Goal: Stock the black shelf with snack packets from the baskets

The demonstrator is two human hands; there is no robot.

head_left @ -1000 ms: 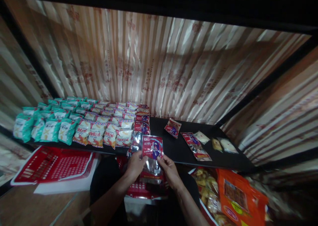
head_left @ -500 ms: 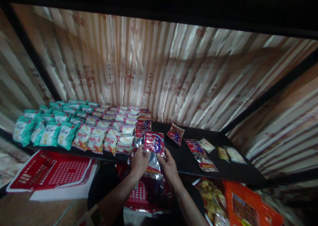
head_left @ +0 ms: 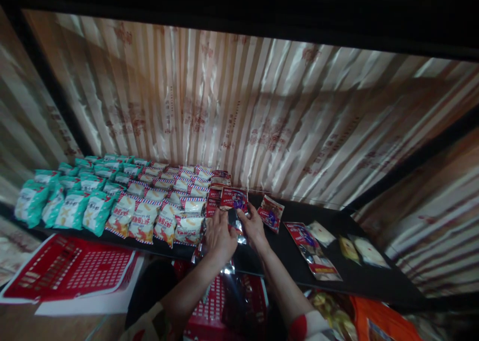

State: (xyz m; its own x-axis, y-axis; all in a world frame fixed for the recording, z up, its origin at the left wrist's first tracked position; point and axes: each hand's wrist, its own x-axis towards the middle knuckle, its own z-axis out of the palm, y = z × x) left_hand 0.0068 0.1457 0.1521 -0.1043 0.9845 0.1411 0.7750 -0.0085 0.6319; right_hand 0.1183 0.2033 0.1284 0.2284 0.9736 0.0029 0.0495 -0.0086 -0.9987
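Note:
A red snack packet (head_left: 234,198) with a purple picture and a shiny lower part is held over the black shelf. My right hand (head_left: 253,226) pinches its lower right side, thumb on the front. At the lower left edge, my left hand (head_left: 221,235) has its fingers closed on the packet, with the fingertips partly hidden. Behind and to the left lies a row of similar red packets (head_left: 220,179). Another small red packet (head_left: 271,213) rests on the shelf just right of my right hand.
White-and-red snack bags (head_left: 144,218) and teal bags (head_left: 71,208) fill the shelf's left side. On the right lie a larger red pouch (head_left: 312,251) and pale packets (head_left: 368,251). Below are a red basket (head_left: 75,266) and an orange bag (head_left: 381,316). Striped sheeting (head_left: 209,106) hangs behind.
Both hands have moved forward and up with the red packet, toward the row of red packets. The packet now tilts away more. The view has shifted slightly.

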